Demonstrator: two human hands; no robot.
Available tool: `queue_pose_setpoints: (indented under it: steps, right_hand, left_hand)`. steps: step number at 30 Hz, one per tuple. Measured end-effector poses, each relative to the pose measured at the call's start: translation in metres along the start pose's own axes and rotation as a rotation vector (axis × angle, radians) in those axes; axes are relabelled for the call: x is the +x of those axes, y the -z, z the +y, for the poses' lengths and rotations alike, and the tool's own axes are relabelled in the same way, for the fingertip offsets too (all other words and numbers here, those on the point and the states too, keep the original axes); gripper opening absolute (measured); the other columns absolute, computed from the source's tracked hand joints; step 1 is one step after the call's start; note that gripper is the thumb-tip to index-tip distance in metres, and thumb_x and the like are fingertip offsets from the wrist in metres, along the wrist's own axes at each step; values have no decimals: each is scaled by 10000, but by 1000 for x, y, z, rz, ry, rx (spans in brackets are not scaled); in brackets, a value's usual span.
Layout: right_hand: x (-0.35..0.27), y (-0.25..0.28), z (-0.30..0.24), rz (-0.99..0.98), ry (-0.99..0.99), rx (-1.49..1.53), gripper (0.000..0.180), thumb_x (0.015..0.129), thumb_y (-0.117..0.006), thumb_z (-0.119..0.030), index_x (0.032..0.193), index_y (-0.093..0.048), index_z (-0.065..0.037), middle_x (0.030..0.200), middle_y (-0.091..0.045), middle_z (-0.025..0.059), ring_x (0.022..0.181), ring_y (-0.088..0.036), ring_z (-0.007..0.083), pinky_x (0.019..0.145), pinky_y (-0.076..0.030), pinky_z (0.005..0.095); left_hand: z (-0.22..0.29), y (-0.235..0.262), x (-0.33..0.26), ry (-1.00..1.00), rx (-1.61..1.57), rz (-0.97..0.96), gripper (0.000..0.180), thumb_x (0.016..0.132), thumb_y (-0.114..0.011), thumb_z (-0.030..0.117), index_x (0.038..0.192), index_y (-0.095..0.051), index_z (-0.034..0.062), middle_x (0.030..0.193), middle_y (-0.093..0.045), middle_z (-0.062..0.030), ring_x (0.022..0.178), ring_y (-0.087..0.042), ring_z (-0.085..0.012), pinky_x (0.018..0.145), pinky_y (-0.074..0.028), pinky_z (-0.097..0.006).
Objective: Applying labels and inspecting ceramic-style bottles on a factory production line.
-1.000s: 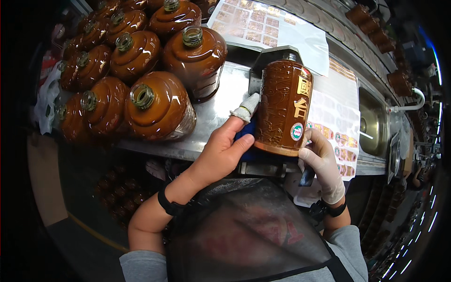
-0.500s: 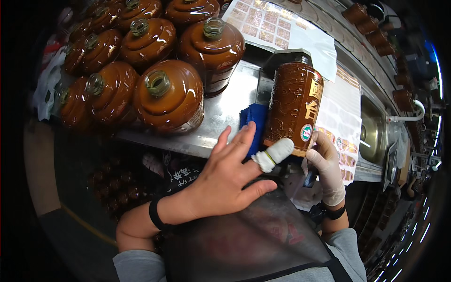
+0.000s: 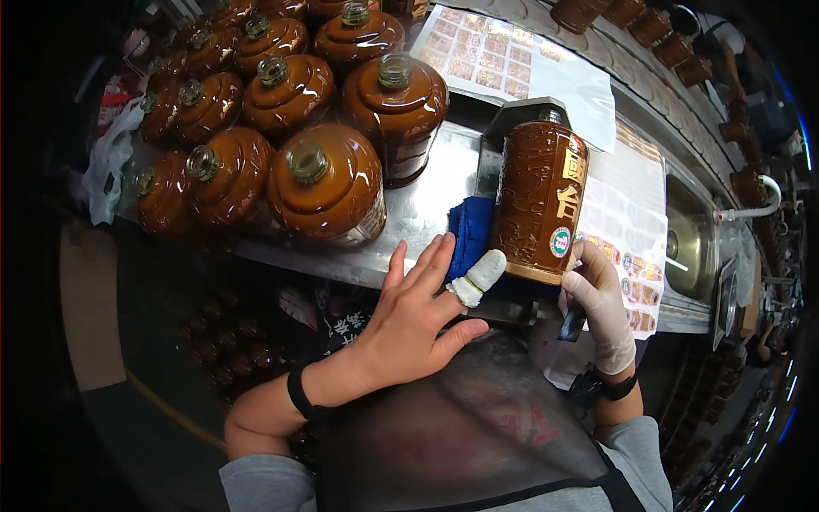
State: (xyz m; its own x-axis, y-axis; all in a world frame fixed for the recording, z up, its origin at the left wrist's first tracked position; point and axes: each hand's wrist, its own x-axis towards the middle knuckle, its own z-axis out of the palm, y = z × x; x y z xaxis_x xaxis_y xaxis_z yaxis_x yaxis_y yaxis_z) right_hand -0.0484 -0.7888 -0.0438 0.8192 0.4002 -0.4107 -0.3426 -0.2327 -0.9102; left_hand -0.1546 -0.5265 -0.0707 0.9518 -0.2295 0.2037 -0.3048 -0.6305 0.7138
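A brown embossed bottle (image 3: 537, 192) with gold characters and a round green-and-white sticker lies in a dark holder (image 3: 490, 149) on the metal bench, its neck pointing away from me. My left hand (image 3: 418, 311) is open with fingers spread. A white cover (image 3: 482, 275) on its index finger comes up to the lower left of the bottle's base. My right hand (image 3: 600, 303), in a pale glove, has thumb and fingers pinched at the base's lower right corner; what lies between them is hidden. Below its fingers hangs a small dark strip (image 3: 570, 324). A blue cloth (image 3: 469, 235) lies left of the bottle.
Several glossy brown bottles with uncapped glass necks (image 3: 328, 188) crowd the bench at left. Sticker sheets (image 3: 478, 51) lie behind the holder, and more sheets (image 3: 627, 213) to its right. A sink (image 3: 687, 247) with a white tap (image 3: 759, 207) stands further right.
My left hand has drawn slightly left, its covered fingertip coming away from the bottle's front. My right hand stays at the base corner. The whole view has shifted a little.
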Motion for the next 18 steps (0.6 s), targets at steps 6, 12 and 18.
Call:
queue_pose_setpoints:
  steps: [6,12,18]
  right_hand:
    - [1,-1,-1,-12,14,-11,299,881,-766,-271,940,-530,-96,820,-511,-65,703,-459,18,638,-374,184]
    - [-1,3,5,-15,33,1,270,885,-751,-247,936,-534,-95,822,-509,-61,697,-467,24,629,-376,189]
    - [-1,5,10,66,55,-85,157,891,-682,-172,925,-550,-94,819,-452,-63,694,-436,30,611,-364,199]
  left_hand:
    - [-7,-4,-4,47,35,0,586,915,-684,374,1348,-584,-8,1526,-328,-358,1431,-355,-460,1142,-172,-649]
    - [-2,-1,-2,67,-25,22,616,891,-709,361,1393,-566,35,1564,-274,-337,1459,-311,-444,1141,-169,-662]
    - [-3,-11,-3,59,-26,-4,673,900,-690,347,1490,-471,108,1599,-215,-307,1496,-248,-408,1140,-145,-682]
